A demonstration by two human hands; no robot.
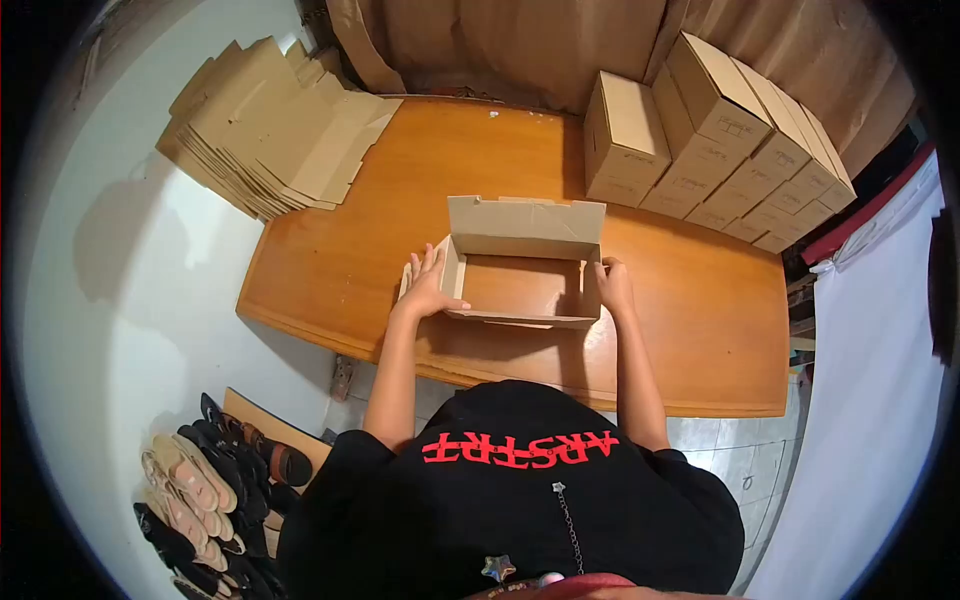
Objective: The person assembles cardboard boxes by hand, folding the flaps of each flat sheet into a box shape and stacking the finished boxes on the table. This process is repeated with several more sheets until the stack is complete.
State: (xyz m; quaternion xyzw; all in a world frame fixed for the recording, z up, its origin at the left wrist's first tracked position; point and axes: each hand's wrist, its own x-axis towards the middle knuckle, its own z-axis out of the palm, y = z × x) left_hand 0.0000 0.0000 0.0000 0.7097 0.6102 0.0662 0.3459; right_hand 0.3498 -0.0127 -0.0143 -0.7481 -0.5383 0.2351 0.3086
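"Head view, largest first?"
"Table (pixel 500 150), then box (pixel 527 222) on top, long axis running left to right."
"Contact?"
"Braced at left end by open, spread left hand (pixel 428 290); pinched at right end by right hand (pixel 614 287). Equally near both."

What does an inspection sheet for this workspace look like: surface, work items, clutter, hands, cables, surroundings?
Surface: wooden table, glossy, with curved edges.
Job's things: open carton, far flap raised, wood visible through its bottom; flat cardboard pieces stacked at far left; closed boxes stacked at far right, markings too small to read.
Clutter: small white specks near the table's far edge.
Hands: left hand spread at the carton's left end; right hand gripping its right end.
Cables: nothing seen.
Surroundings: footwear piled at lower left, brown curtain behind, white cloth at right.
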